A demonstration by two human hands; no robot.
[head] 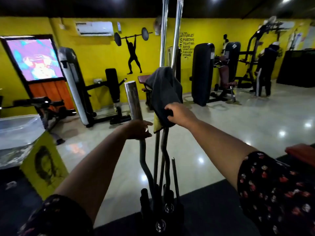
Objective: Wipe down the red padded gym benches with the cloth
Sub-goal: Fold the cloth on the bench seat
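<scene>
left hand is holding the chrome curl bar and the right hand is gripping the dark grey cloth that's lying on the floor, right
Not quite: the head view shows the dark grey cloth draped over the top of an upright dark bar, not lying on the floor. The right hand does grip it, and the left hand holds the chrome curl bar.

1. There is one view only, a wide-angle camera on the person's head.
2. It faces forward and a little down, over the floor point(230, 126) to the far yellow wall point(95, 55).
3. The left hand point(138, 129) on the steel bar point(133, 99) and the right hand point(181, 115) on the cloth point(163, 89) are close to it.
</scene>
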